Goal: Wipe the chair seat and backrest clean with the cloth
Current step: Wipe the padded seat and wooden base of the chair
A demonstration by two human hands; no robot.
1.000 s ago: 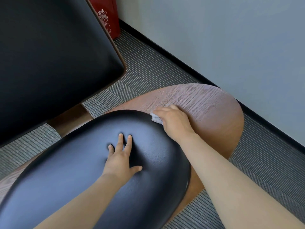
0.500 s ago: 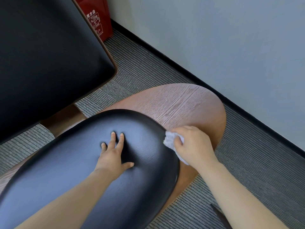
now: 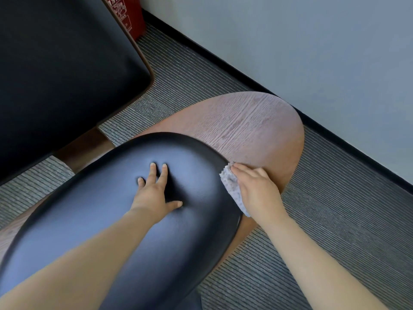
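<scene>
A black padded chair cushion [image 3: 93, 224] sits on a curved brown wooden shell [image 3: 252, 128] that sticks out beyond it on the right. My left hand [image 3: 154, 191] presses flat on the cushion's top with fingers spread, denting the padding. My right hand [image 3: 257, 189] holds a white speckled cloth [image 3: 231, 186] against the cushion's right edge, where the padding meets the wood. Most of the cloth is hidden under that hand.
A second black padded panel with a wooden rim [image 3: 67, 70] fills the upper left. A red box with printed text [image 3: 129, 14] stands behind it by the grey wall [image 3: 301, 41]. Grey ribbed carpet [image 3: 335, 209] covers the floor, with a dark baseboard along the wall.
My right hand with the cloth slid from the cushion's far top edge down its right side, then back up a little. My left hand stayed pressed on the cushion.
</scene>
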